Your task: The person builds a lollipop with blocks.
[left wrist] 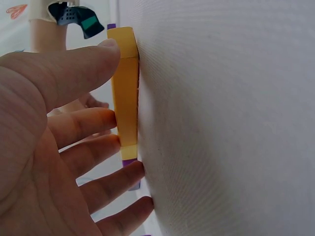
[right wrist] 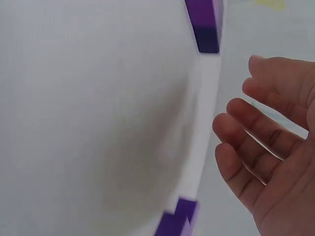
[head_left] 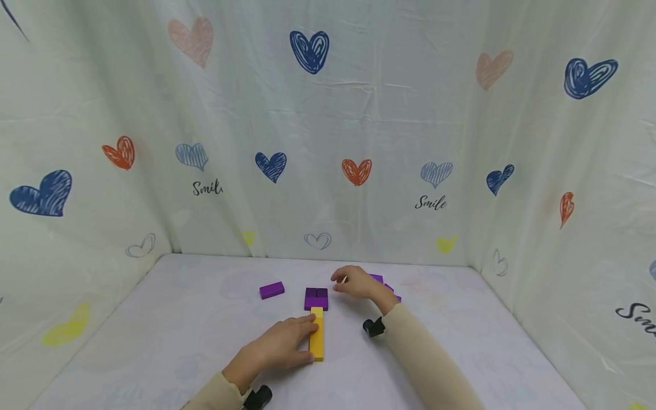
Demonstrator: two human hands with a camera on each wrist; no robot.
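Note:
A row of yellow blocks [head_left: 317, 344] lies lengthwise on the table, its far end against a group of purple blocks [head_left: 316, 303]. My left hand [head_left: 285, 343] is at the left side of the yellow row. In the left wrist view its thumb and extended fingers touch the yellow blocks [left wrist: 126, 98] without wrapping round them. To the right of the purple group, my right hand [head_left: 357, 282] hovers over the table. The right wrist view shows its fingers loosely bent and nothing between them, apart from the purple block [right wrist: 205, 29] nearby.
A single purple block [head_left: 271, 290] lies at the left. More purple blocks [head_left: 376, 278] lie beyond the right hand, partly hidden by it. Behind the white table [head_left: 205, 330] hangs a curtain [head_left: 318, 114] printed with hearts. Each wrist wears a dark camera [head_left: 373, 327].

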